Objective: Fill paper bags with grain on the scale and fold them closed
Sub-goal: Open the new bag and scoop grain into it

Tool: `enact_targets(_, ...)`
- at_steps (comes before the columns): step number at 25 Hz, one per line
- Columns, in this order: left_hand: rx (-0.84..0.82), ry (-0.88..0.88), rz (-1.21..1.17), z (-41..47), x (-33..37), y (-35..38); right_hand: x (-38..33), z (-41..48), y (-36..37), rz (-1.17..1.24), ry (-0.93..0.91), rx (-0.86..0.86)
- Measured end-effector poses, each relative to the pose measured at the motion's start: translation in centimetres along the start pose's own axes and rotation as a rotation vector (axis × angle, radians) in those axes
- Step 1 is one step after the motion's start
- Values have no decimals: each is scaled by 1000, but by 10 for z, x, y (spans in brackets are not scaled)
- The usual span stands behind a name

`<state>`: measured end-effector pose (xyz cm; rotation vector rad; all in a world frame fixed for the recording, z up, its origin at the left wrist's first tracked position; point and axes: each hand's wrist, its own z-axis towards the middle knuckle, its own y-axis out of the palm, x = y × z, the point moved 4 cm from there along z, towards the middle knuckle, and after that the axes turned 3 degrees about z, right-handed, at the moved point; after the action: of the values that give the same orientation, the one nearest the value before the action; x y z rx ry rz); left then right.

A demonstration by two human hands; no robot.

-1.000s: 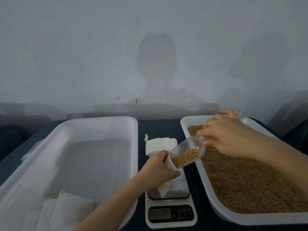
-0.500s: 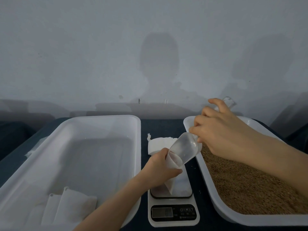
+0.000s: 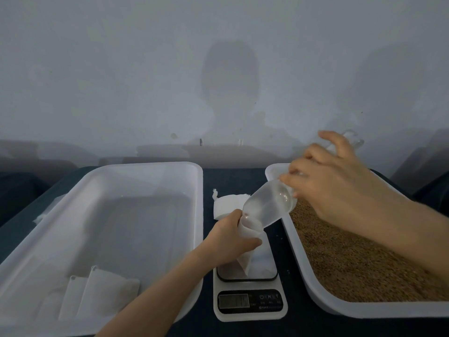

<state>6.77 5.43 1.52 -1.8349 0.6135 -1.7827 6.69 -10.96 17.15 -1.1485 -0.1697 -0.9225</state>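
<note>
Head view, looking forward and down at a dark tabletop (image 3: 243, 176) set against a pale wall. At lower centre stands a white digital scale (image 3: 250, 304) with a dark glossy platform and a dark control strip whose display cannot be read. The left hand (image 3: 232, 242), entering from the lower left, has its fingers wrapped around the neck of a small white paper bag (image 3: 245, 260), holding it upright with its lower corner on or just above the platform; contact cannot be confirmed. The right hand (image 3: 332, 188), entering from the right edge, grips the handle of a clear plastic scoop (image 3: 269, 205) with curled fingers, the little finger raised; the handle's end projects past the hand at upper right. The scoop is tilted steeply down to the left, its mouth touching the bag's open top, and its bowl appears see-through with no grain visible inside. Just behind the bag, at frame centre, lies a stack of flat white bags (image 3: 227, 206) on the tabletop. To the right, a white tray (image 3: 323, 300) holds a level bed of brown grain (image 3: 359, 261), partly crossed by the right forearm. To the left, a second, larger white tray (image 3: 155, 166) contains several flat white bags (image 3: 107, 293) in its near corner at lower left. A few loose grains lie on the tabletop between scale and right-hand tray.
</note>
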Motion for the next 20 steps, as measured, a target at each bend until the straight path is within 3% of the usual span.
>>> enact_targets(5, -10, 15, 6, -1, 1, -1, 59, -33, 11, 47, 293, 36)
enact_targets(8, -12, 16, -2, -1, 0, 0, 85, -72, 47, 47, 491, -124)
enact_targets(10, -10, 12, 0, -1, 0, 0, 87, -93, 75, 18, 567, -345)
enact_targets(13, -10, 9, -11, -1, -1, 0, 83, -116, 110, 7, 614, -573)
enact_targets(20, -7, 5, -3, -1, -1, 1, 66, -118, 137, 14, 597, -618)
